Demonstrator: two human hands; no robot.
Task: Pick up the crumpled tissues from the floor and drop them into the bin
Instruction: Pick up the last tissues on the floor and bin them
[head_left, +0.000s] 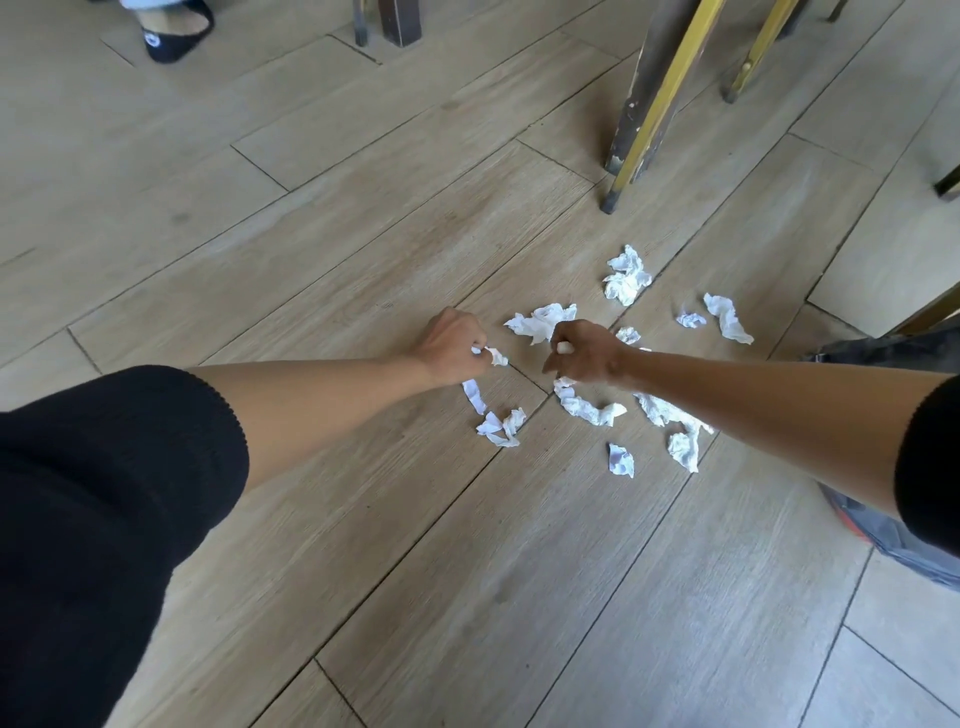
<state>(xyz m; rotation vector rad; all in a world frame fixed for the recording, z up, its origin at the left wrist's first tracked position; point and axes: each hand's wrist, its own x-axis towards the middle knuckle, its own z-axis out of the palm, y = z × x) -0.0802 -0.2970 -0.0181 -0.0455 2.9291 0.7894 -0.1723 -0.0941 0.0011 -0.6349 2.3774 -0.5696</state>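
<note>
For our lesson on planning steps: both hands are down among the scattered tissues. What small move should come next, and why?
Probably carry both closed hands right to the bin. The left hand pinches a small tissue scrap, and the right hand seems to grip white tissue too, so both look loaded.

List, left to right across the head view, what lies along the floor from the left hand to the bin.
Left hand pinching a tissue scrap → right hand closed on a tissue → small tissue ball → long crumpled tissue → bin with dark liner.
</note>
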